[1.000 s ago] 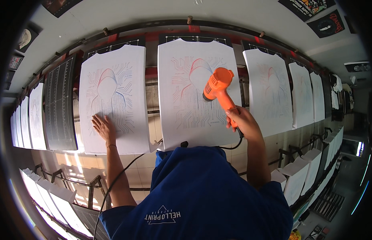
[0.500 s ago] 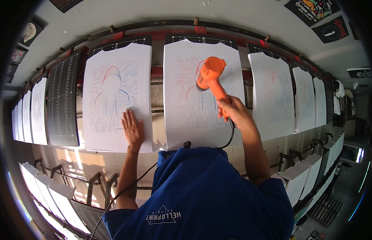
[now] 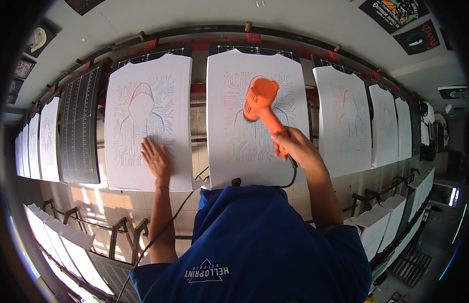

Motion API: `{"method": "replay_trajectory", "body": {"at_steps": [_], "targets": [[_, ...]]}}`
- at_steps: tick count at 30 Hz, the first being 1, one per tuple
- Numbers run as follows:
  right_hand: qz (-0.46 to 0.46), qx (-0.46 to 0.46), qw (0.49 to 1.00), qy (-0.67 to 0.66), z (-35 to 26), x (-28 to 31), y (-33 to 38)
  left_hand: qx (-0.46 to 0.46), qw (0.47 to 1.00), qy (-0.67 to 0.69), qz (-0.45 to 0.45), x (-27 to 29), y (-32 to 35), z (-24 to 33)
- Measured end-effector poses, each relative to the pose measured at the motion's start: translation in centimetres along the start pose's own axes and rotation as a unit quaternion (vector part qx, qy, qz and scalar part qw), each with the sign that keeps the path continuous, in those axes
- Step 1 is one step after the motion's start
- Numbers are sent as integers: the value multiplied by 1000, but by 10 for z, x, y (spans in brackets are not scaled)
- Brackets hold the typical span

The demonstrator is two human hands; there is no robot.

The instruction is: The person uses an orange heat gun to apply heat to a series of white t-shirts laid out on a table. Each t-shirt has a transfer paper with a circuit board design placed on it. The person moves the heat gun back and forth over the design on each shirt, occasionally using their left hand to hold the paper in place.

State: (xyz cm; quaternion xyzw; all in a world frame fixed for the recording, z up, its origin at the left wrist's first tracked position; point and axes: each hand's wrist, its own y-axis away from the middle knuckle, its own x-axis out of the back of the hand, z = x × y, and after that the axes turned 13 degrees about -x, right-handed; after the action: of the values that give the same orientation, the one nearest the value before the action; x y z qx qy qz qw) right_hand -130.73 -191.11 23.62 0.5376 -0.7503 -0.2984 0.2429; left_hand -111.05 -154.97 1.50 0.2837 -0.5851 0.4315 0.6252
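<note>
My right hand [image 3: 296, 146] is wrapped round the handle of an orange heat gun [image 3: 263, 99], held above a white shirt [image 3: 229, 156] spread on a dark printing board. The gun's nozzle points down and left over the shirt's red and blue hooded-figure print, hiding its middle. My left hand [image 3: 157, 158] lies flat, fingers stretched out, on the lower part of a similar print on the neighbouring white shirt [image 3: 124, 177] to the left. A black cord [image 3: 169, 227] runs past my left forearm.
More boards with white shirts [image 3: 343, 146] continue the row on the right. A black board [image 3: 82, 126] marked with white lines shows no shirt, farther left. Behind the row runs a dark rail [image 3: 204, 31]. Metal brackets [image 3: 115, 237] and another row of shirts stand nearer me.
My left hand has slid slightly left across the shirt. The heat gun has moved a little left and toward me, its head blurred. A loop of cord now shows between the two shirts.
</note>
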Motion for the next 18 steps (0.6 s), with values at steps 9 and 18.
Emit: {"method": "replay_trajectory", "body": {"at_steps": [9, 18], "targets": [[-36, -1, 999, -4, 3, -17, 6, -82, 996, 12, -34, 5, 19, 3], [-98, -14, 995, -2, 17, -42, 16, 106, 994, -18, 26, -7, -17, -83]]}}
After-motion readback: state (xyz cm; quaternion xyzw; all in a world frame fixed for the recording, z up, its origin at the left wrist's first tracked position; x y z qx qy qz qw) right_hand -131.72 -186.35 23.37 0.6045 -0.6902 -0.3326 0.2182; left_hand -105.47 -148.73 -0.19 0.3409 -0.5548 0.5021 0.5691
